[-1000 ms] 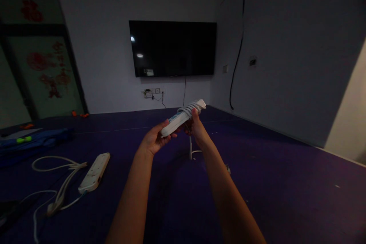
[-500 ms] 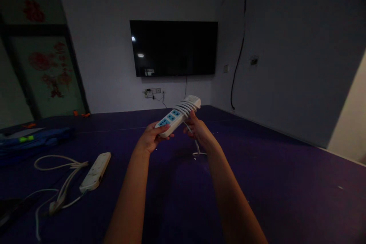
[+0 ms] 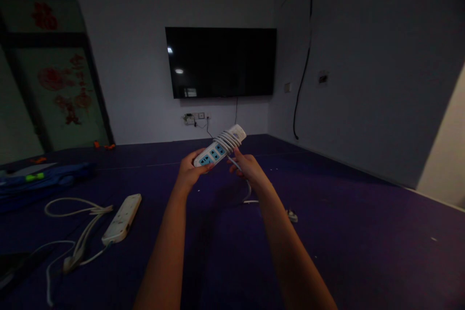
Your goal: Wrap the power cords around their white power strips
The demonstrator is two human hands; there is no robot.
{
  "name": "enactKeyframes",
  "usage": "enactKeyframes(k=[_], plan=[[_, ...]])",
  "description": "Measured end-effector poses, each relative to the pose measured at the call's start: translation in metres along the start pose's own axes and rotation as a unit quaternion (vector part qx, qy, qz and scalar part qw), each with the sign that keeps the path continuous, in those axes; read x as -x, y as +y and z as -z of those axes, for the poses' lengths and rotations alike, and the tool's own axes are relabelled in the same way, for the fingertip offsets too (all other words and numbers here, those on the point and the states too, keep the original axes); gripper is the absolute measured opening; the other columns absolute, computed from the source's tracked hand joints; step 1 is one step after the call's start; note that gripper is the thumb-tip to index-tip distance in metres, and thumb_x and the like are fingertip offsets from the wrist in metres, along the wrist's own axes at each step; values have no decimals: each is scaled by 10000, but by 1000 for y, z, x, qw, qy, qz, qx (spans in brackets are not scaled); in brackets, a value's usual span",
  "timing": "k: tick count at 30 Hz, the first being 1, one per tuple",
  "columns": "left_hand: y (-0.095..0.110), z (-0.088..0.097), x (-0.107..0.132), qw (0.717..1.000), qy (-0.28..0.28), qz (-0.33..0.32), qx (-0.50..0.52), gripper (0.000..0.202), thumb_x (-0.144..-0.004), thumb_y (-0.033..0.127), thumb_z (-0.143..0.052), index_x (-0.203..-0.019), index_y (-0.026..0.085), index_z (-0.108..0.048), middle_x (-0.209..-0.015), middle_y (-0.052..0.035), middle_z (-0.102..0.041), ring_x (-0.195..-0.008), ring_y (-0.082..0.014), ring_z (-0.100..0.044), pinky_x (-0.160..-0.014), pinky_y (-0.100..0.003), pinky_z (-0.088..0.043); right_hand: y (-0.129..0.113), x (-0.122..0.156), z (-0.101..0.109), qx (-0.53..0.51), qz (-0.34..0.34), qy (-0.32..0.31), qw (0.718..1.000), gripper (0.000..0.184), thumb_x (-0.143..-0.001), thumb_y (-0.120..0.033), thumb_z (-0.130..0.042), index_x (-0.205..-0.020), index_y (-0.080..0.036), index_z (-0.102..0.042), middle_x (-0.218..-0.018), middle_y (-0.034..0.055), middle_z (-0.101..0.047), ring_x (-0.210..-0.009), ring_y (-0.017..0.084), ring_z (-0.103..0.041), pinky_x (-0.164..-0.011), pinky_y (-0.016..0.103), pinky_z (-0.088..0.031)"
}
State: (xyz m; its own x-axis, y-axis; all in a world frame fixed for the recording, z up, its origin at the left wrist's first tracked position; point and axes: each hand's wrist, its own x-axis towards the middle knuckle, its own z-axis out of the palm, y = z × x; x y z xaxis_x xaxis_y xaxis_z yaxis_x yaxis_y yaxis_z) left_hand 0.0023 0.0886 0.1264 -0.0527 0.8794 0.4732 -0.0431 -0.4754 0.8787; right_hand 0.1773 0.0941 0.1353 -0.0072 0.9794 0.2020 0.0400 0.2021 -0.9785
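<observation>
My left hand (image 3: 189, 171) grips the near end of a white power strip (image 3: 218, 147) with blue sockets, held up in front of me. Its white cord is coiled in several turns around the far half of the strip. My right hand (image 3: 246, 168) is closed on the loose cord (image 3: 247, 190) just below the strip. The cord hangs down to the purple floor and ends at a plug (image 3: 292, 215) lying to the right of my right arm.
A second white power strip (image 3: 122, 218) with a tangled cord (image 3: 72, 213) lies on the purple floor (image 3: 363, 232) at the left. Blue items (image 3: 43, 179) lie farther left. A wall-mounted TV (image 3: 221, 62) and wall sockets (image 3: 196, 116) are ahead.
The strip has turned so its blue sockets face me and has come lower and leftward. My right hand has moved from the strip's side down to the hanging cord.
</observation>
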Motion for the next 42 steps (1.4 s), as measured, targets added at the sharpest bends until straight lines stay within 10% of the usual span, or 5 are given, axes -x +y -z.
enactKeyframes(k=[10, 24, 30, 37, 42], plan=[[-8, -4, -4, 977, -17, -146, -152, 565, -559, 278, -764, -1081, 119, -616, -1047, -103, -667, -945, -230, -614, -833, -329, -469, 2, -3, 0, 7, 7, 15, 1000, 755, -771, -757, -274, -718, -92, -626, -480, 85, -602, -327, 80, -398, -325, 205, -249], [-13, -11, 4, 849, -33, -343, -400, 432, -831, 180, -529, -1262, 184, -501, -1113, -105, -605, -1016, -217, -558, -891, -370, -441, 1, -3, -3, -135, -43, 8, 990, 604, -754, -723, -360, -720, -165, -590, -535, 27, -578, -334, 64, -385, -315, 192, -188], [2, -8, 4, 898, -60, -257, -352, 568, -698, 212, -700, -1237, 191, -524, -1180, -120, -596, -1082, -242, -545, -927, -396, -413, -1, -3, -3, -126, -43, -2, 991, 613, -754, -723, -352, -712, -158, -585, -496, 16, -545, -320, 50, -311, -327, 197, -158], [12, -12, 7, 992, -28, -3, -124, 605, -704, 596, -597, -1087, 129, -635, -978, -122, -680, -861, -246, -636, -714, -336, -495, -1, -5, -1, -93, 2, 9, 996, 603, -759, -736, -317, -740, -186, -563, -514, 19, -565, -340, 56, -318, -328, 195, -189], [14, -13, 7, 978, -34, 182, 95, 580, -693, 644, -576, -948, 129, -658, -726, -72, -663, -635, -180, -628, -579, -315, -524, 1, -5, 0, -63, 29, 10, 998, 602, -733, -760, -352, -556, -197, -470, -444, -3, -471, -333, 49, -267, -317, 207, -169]])
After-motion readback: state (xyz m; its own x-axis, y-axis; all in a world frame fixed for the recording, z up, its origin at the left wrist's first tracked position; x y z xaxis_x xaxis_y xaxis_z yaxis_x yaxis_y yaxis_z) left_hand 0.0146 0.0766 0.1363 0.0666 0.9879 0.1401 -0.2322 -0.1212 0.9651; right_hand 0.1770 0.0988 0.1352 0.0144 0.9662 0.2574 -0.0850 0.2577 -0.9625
